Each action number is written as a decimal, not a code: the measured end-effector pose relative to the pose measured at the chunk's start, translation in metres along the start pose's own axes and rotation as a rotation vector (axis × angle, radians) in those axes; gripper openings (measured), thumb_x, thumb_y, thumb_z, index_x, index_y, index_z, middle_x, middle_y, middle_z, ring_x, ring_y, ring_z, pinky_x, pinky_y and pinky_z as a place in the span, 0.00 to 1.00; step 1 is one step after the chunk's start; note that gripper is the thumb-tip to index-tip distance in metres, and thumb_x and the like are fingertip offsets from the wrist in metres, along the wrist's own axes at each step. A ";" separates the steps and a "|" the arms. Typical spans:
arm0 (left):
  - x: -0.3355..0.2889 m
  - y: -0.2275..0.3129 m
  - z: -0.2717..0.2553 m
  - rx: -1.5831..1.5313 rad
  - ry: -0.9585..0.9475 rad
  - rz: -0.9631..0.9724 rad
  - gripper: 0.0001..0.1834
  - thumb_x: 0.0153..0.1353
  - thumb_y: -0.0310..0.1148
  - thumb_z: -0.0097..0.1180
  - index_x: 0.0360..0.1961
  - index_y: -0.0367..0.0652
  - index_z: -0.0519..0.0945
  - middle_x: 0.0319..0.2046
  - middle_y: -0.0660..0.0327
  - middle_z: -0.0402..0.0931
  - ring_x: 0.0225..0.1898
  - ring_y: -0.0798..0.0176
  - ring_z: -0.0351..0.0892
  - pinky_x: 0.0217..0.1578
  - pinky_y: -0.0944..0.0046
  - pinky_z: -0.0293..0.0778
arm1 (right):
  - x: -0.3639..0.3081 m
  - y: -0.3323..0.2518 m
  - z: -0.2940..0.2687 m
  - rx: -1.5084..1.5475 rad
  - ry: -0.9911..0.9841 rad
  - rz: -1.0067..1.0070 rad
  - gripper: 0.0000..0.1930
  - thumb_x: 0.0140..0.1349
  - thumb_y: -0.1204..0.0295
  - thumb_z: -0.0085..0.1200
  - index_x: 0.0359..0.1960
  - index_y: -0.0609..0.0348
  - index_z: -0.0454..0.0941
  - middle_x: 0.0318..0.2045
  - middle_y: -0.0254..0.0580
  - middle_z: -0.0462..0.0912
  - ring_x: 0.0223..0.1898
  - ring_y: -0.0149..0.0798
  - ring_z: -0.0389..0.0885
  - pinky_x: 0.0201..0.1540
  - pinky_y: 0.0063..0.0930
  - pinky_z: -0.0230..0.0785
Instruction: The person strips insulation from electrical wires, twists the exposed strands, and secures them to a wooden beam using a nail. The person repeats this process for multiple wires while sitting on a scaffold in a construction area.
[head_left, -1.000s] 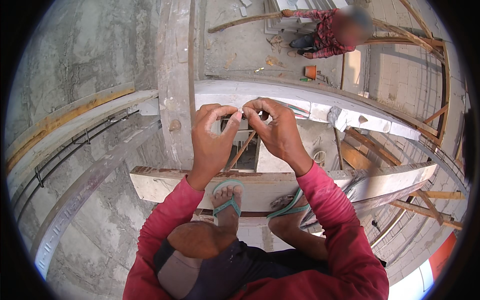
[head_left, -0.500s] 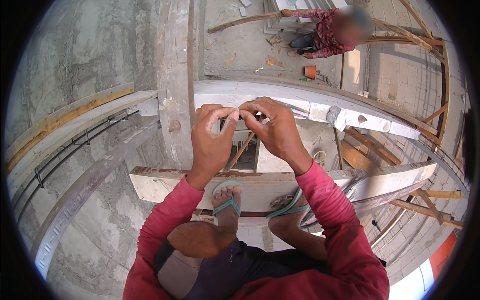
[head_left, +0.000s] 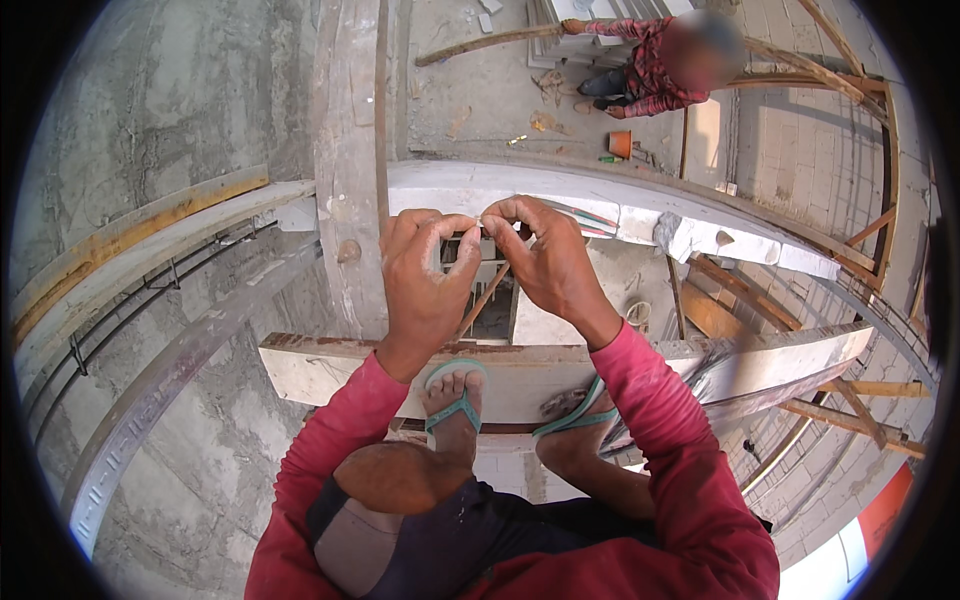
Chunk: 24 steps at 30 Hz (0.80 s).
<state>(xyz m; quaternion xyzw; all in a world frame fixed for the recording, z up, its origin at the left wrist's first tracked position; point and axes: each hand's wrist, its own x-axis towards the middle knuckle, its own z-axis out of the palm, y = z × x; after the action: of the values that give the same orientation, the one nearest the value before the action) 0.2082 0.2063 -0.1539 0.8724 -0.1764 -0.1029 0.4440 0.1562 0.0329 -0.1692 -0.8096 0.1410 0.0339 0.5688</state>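
My left hand (head_left: 422,275) and my right hand (head_left: 545,262) meet in front of me, above the wooden beam. Fingertips of both hands are pinched close together, almost touching. A tiny pale speck shows at the spot where they meet, too small to name. My left thumb and index finger curve into a ring, with the other fingers curled behind. My right thumb and index finger press together in the same way. Just beyond my fingers runs a white block ledge (head_left: 450,180).
My sandalled feet rest on a wooden beam (head_left: 330,365), with openings and a lower level below. A timber post (head_left: 350,120) rises at the left. Beyond the ledge, a person (head_left: 660,65) holds a wooden pole (head_left: 490,42) near an orange bucket (head_left: 620,145).
My left thumb has dropped slightly away from the right fingertips, and my left hand has turned a little. My right hand stays nearly in place.
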 end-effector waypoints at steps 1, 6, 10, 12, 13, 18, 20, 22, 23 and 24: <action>0.000 0.000 0.000 -0.009 -0.015 -0.027 0.09 0.62 0.28 0.71 0.43 0.44 0.89 0.42 0.58 0.78 0.47 0.53 0.77 0.52 0.52 0.69 | 0.000 0.000 0.001 -0.008 0.004 -0.005 0.07 0.74 0.72 0.62 0.46 0.64 0.85 0.38 0.49 0.88 0.38 0.44 0.86 0.44 0.35 0.77; 0.002 -0.002 0.000 0.042 0.005 0.047 0.09 0.64 0.27 0.72 0.44 0.41 0.89 0.39 0.58 0.78 0.44 0.58 0.77 0.48 0.58 0.73 | 0.000 -0.002 0.003 -0.041 0.040 -0.084 0.06 0.73 0.74 0.61 0.46 0.63 0.85 0.38 0.50 0.87 0.37 0.49 0.86 0.43 0.37 0.76; 0.002 -0.001 0.000 0.046 -0.005 0.026 0.08 0.64 0.27 0.72 0.43 0.41 0.89 0.38 0.59 0.77 0.44 0.58 0.77 0.47 0.58 0.73 | -0.002 -0.005 0.002 0.023 0.002 -0.024 0.06 0.72 0.75 0.58 0.45 0.64 0.84 0.39 0.53 0.86 0.44 0.58 0.81 0.49 0.47 0.74; 0.003 -0.002 0.000 0.045 0.000 0.031 0.08 0.62 0.26 0.71 0.42 0.41 0.89 0.37 0.59 0.77 0.43 0.57 0.77 0.47 0.58 0.73 | -0.002 -0.006 0.002 0.015 0.004 -0.047 0.06 0.72 0.76 0.58 0.45 0.63 0.84 0.39 0.52 0.86 0.44 0.58 0.81 0.49 0.47 0.74; 0.004 -0.002 0.000 0.045 0.003 0.034 0.08 0.61 0.25 0.71 0.42 0.41 0.88 0.37 0.59 0.77 0.43 0.57 0.76 0.47 0.58 0.73 | -0.002 -0.006 0.002 -0.010 0.016 -0.074 0.06 0.72 0.76 0.59 0.45 0.63 0.84 0.38 0.51 0.86 0.42 0.56 0.82 0.47 0.44 0.74; 0.006 -0.004 0.003 0.085 0.019 0.087 0.08 0.56 0.22 0.69 0.37 0.41 0.86 0.35 0.60 0.75 0.40 0.57 0.74 0.44 0.57 0.72 | -0.002 -0.004 0.002 -0.094 0.038 -0.179 0.05 0.71 0.76 0.62 0.45 0.63 0.84 0.38 0.48 0.86 0.40 0.53 0.84 0.45 0.41 0.76; 0.006 -0.005 0.003 0.099 0.016 0.085 0.08 0.55 0.22 0.69 0.37 0.41 0.85 0.35 0.61 0.75 0.39 0.58 0.73 0.43 0.58 0.71 | -0.003 -0.003 0.002 -0.092 0.020 -0.181 0.06 0.70 0.76 0.62 0.45 0.63 0.84 0.39 0.49 0.86 0.41 0.53 0.84 0.46 0.41 0.77; 0.006 -0.005 0.003 0.102 0.010 0.077 0.09 0.54 0.22 0.68 0.37 0.42 0.84 0.35 0.61 0.75 0.39 0.58 0.72 0.42 0.58 0.71 | -0.003 -0.002 0.002 -0.092 0.014 -0.177 0.06 0.70 0.76 0.62 0.45 0.63 0.84 0.39 0.49 0.86 0.41 0.53 0.83 0.46 0.42 0.77; 0.005 -0.005 0.003 0.090 0.000 0.055 0.08 0.55 0.22 0.68 0.37 0.41 0.84 0.35 0.61 0.76 0.39 0.59 0.73 0.43 0.58 0.71 | -0.003 -0.002 0.002 -0.093 0.016 -0.171 0.06 0.70 0.76 0.62 0.46 0.63 0.84 0.39 0.49 0.86 0.41 0.53 0.83 0.46 0.41 0.76; 0.005 -0.005 0.003 0.069 -0.010 0.028 0.08 0.55 0.22 0.68 0.37 0.41 0.84 0.35 0.61 0.76 0.39 0.59 0.74 0.43 0.59 0.71 | -0.003 -0.001 0.001 -0.096 0.022 -0.170 0.06 0.71 0.75 0.62 0.46 0.63 0.84 0.39 0.49 0.86 0.40 0.53 0.83 0.46 0.41 0.76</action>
<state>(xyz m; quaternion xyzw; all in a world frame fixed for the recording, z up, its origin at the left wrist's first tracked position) 0.2125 0.2051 -0.1598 0.8841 -0.1941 -0.0947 0.4144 0.1534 0.0352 -0.1676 -0.8452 0.0763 -0.0166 0.5287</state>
